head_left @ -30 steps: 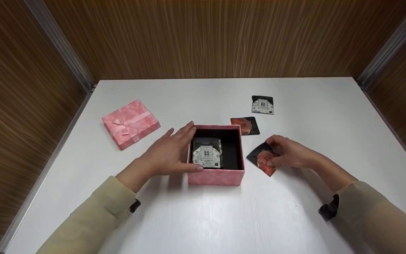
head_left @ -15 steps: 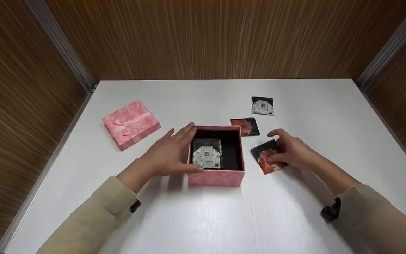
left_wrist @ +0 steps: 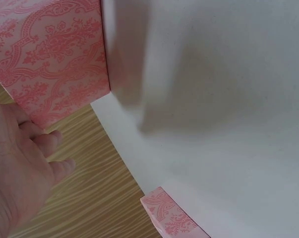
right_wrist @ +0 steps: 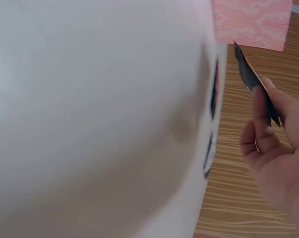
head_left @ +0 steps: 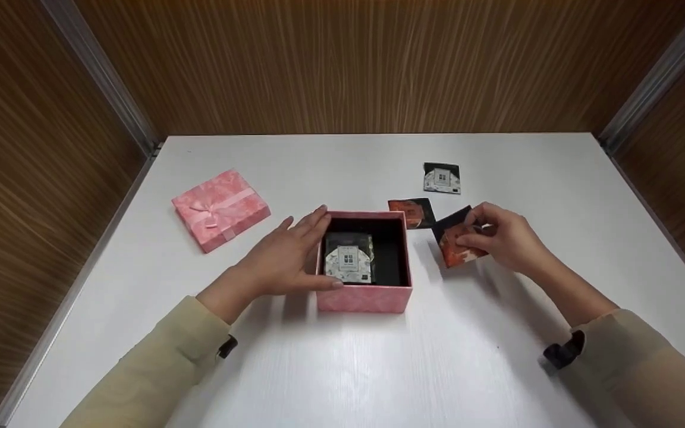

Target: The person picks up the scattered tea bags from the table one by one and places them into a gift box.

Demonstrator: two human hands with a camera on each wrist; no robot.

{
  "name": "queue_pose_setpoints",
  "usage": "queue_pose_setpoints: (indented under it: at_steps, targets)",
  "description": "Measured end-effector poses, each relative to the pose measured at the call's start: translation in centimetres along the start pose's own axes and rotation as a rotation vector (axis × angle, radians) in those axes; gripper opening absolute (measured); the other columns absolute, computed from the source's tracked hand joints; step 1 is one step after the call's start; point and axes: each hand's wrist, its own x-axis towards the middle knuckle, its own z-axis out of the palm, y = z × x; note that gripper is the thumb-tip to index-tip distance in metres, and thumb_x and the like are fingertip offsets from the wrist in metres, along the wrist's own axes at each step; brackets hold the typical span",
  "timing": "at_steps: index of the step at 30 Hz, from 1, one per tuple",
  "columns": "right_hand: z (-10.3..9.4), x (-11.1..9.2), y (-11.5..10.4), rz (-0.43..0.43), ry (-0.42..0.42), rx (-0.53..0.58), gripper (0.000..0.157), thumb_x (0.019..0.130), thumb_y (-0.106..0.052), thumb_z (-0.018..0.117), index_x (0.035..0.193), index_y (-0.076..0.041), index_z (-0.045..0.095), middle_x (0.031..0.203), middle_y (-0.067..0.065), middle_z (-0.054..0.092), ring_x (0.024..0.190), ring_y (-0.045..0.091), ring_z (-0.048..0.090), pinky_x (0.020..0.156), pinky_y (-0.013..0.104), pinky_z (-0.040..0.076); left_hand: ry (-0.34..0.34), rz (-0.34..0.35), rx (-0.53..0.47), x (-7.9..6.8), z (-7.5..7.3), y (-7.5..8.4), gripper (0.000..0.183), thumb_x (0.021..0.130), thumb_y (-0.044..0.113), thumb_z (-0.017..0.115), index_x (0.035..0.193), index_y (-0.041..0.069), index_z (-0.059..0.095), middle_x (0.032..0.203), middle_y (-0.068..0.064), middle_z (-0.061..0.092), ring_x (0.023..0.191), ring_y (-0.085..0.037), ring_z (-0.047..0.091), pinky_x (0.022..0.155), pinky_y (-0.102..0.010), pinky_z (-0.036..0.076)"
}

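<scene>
A pink box (head_left: 364,299) with a black inside stands without its lid on the white table. In its left half lies a black-and-white sachet (head_left: 348,260). My left hand (head_left: 283,258) rests against the box's left side, fingers spread and fairly straight, thumb along the front rim; the left wrist view shows the fingers by the patterned wall (left_wrist: 55,59). Right of the box, my right hand (head_left: 506,238) pinches a red-and-black sachet (head_left: 455,244) between thumb and fingers. In the right wrist view that sachet (right_wrist: 248,74) is held edge-on, off the table.
Behind the box's right corner lies another red-and-black sachet (head_left: 412,213). Farther back is a black-and-white sachet (head_left: 442,178). The pink lid (head_left: 222,209) with a ribbon bow sits at the left. Wood-grain panels (head_left: 342,65) enclose the table's back and sides.
The right hand has lifted the red-and-black sachet from the table and shifted it slightly away from me and to the right. The left hand and the box have stayed in place.
</scene>
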Motion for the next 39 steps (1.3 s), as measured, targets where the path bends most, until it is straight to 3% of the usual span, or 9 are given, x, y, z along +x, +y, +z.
queue_pose_setpoints:
  at_steps: [4, 9, 18, 28, 32, 39]
  targets:
    - [-0.4, 0.2, -1.4, -0.005, 0.058, 0.056, 0.022, 0.094, -0.006, 0.081, 0.110, 0.006, 0.072, 0.102, 0.014, 0.072, 0.076, 0.004, 0.070, 0.064, 0.024, 0.062, -0.006, -0.011, -0.010, 0.0, 0.0, 0.0, 0.128, 0.084, 0.095, 0.045, 0.171, 0.009, 0.009, 0.179, -0.005, 0.004, 0.163, -0.021, 0.014, 0.131, -0.052, 0.012]
    - [-0.8, 0.2, -3.0, 0.003, 0.073, 0.061, 0.032, 0.096, -0.007, 0.079, 0.126, 0.004, 0.074, 0.113, 0.017, 0.070, 0.083, 0.004, 0.071, 0.071, 0.022, 0.062, -0.004, -0.006, -0.015, 0.0, 0.0, 0.0, 0.128, 0.084, 0.095, 0.045, 0.171, 0.008, 0.010, 0.179, -0.007, 0.006, 0.162, -0.022, 0.015, 0.131, -0.052, 0.012]
    - [0.0, 0.1, -6.5, -0.090, 0.032, 0.076, 0.047, 0.097, -0.005, 0.079, 0.142, 0.001, 0.066, 0.116, 0.022, 0.074, 0.092, 0.008, 0.072, 0.079, 0.019, 0.060, -0.009, -0.006, -0.010, 0.0, -0.2, 0.2, 0.128, 0.085, 0.094, 0.046, 0.171, 0.007, 0.010, 0.179, -0.007, 0.004, 0.162, -0.023, 0.016, 0.130, -0.053, 0.013]
    - [4.0, 0.8, -10.0, -0.147, -0.109, 0.102, 0.052, 0.093, 0.000, 0.080, 0.142, 0.007, 0.063, 0.114, 0.022, 0.076, 0.095, 0.012, 0.075, 0.079, 0.022, 0.061, -0.015, -0.003, 0.002, 0.2, -0.2, 0.1, 0.127, 0.085, 0.095, 0.046, 0.171, 0.008, 0.010, 0.179, -0.008, 0.006, 0.162, -0.023, 0.016, 0.130, -0.054, 0.013]
    - [5.8, 1.3, -10.7, -0.142, -0.178, 0.087, 0.056, 0.092, 0.001, 0.082, 0.143, 0.007, 0.062, 0.121, 0.022, 0.075, 0.102, 0.019, 0.076, 0.081, 0.023, 0.061, -0.012, -0.002, -0.003, 0.2, -0.3, 0.1, 0.128, 0.084, 0.095, 0.045, 0.171, 0.008, 0.010, 0.179, -0.008, 0.006, 0.162, -0.024, 0.016, 0.130, -0.054, 0.013]
    - [8.1, 2.3, -11.4, -0.124, -0.254, -0.019, 0.059, 0.092, -0.007, 0.084, 0.145, 0.004, 0.062, 0.124, 0.020, 0.073, 0.106, 0.025, 0.076, 0.085, 0.030, 0.062, -0.010, 0.001, -0.003, -0.1, -0.3, 0.1, 0.127, 0.085, 0.094, 0.046, 0.171, 0.007, 0.010, 0.179, -0.009, 0.004, 0.162, -0.025, 0.018, 0.130, -0.054, 0.014]
